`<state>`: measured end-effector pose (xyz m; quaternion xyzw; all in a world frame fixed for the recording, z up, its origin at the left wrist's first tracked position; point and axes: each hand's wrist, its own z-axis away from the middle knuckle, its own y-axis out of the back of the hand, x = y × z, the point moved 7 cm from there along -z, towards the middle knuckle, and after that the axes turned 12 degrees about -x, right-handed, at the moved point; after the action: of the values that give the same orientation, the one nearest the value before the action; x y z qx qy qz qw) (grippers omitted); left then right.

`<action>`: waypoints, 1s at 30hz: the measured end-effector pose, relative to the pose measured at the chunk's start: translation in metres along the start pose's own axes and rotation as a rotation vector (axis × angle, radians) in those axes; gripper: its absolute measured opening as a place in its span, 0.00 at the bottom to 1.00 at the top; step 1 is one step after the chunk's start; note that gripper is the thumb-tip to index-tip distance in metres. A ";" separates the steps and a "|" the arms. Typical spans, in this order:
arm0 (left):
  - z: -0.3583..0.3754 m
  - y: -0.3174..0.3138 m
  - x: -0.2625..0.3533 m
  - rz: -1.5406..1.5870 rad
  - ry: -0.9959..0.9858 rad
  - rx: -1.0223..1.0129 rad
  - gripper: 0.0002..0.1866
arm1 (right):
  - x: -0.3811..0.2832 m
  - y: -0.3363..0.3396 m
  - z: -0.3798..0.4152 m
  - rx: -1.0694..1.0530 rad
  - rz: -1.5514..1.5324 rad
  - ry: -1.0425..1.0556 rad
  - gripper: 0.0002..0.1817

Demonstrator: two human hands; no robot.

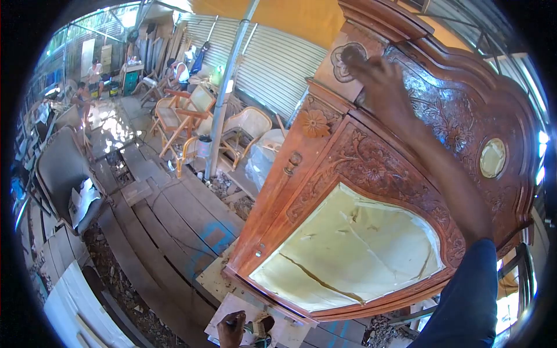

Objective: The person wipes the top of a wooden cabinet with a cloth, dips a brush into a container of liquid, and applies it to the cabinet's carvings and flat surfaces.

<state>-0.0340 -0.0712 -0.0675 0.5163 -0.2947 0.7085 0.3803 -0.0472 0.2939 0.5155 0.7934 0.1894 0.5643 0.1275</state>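
Observation:
A carved reddish-brown wooden cabinet (278, 197) fills the right side, tilted in my view. My right hand (377, 81) reaches up to its upper corner block, over a carved flower rosette (338, 65). The fingers are bent and blurred around a small dark thing that I cannot make out, against the wood. Low at the bottom edge, my left hand (231, 329) is closed, and what it holds is hidden. Just right of it is a small open container (262, 325) with a brownish inside, above a pale board (296, 333).
Yellowish sheeting (348, 249) covers the cabinet's door panel. A metal post (229, 87) stands left of the cabinet. Rattan chairs (246, 124) and an upholstered chair back (64, 165) stand around. Gaps split the plank floor (168, 214). Several people sit far back.

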 end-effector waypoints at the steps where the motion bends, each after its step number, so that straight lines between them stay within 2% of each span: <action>1: 0.001 0.004 0.004 -0.055 0.005 0.013 0.17 | 0.012 0.013 -0.010 0.057 0.080 -0.051 0.36; 2: 0.003 0.006 0.006 -0.108 0.014 0.025 0.17 | 0.016 0.011 -0.024 0.055 0.075 -0.047 0.36; 4: 0.000 0.005 -0.001 -0.034 0.035 0.019 0.16 | 0.025 0.014 -0.041 0.196 0.034 -0.079 0.36; 5: -0.002 0.006 -0.004 0.035 0.049 0.013 0.16 | 0.018 -0.002 -0.043 0.048 0.012 -0.082 0.34; 6: -0.003 0.006 -0.003 0.034 0.045 0.009 0.16 | 0.008 -0.008 -0.035 0.047 0.017 -0.084 0.34; 8: -0.005 0.005 -0.002 0.066 0.069 0.003 0.15 | -0.025 -0.012 -0.018 0.050 -0.218 0.184 0.31; 9: -0.007 0.005 -0.004 0.068 0.063 0.003 0.15 | -0.019 -0.007 -0.024 0.088 -0.130 0.190 0.25; 10: -0.010 0.006 -0.006 0.028 0.042 0.008 0.16 | -0.012 -0.004 -0.034 0.094 -0.127 0.191 0.25; 13: -0.011 0.003 -0.004 -0.056 0.016 0.015 0.17 | 0.021 0.033 -0.061 0.236 0.127 -0.045 0.19; 17: -0.012 0.005 -0.006 -0.049 0.000 0.022 0.18 | 0.050 0.038 -0.027 0.194 0.142 -0.173 0.21; 20: -0.011 0.009 -0.002 0.024 -0.043 0.042 0.18 | 0.059 0.037 -0.019 0.265 0.082 -0.148 0.22; 21: -0.011 0.012 0.007 -0.050 0.049 0.007 0.17 | 0.050 0.041 -0.030 0.266 0.075 -0.121 0.22; 22: -0.016 0.009 0.007 -0.052 0.048 0.007 0.17 | 0.046 0.045 -0.048 0.266 0.075 -0.124 0.22; 24: -0.021 0.005 -0.003 0.006 0.122 -0.016 0.16 | 0.023 0.054 -0.072 0.336 0.223 0.011 0.20; 26: -0.021 0.007 0.000 -0.048 0.083 -0.012 0.15 | 0.021 0.049 -0.061 0.316 0.259 -0.024 0.20; 28: -0.021 0.010 -0.005 -0.071 0.033 -0.003 0.15 | 0.045 0.037 -0.031 0.252 0.212 -0.191 0.21; 29: -0.019 0.013 -0.013 -0.041 -0.035 0.027 0.15 | 0.051 0.041 -0.013 0.197 0.148 -0.277 0.22; 30: -0.017 0.015 -0.016 -0.014 -0.100 0.061 0.15 | 0.046 0.050 -0.007 0.208 0.149 -0.265 0.22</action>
<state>-0.0526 -0.0689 -0.0882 0.5647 -0.2879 0.6876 0.3541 -0.0323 0.2693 0.5780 0.8814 0.1691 0.4403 0.0267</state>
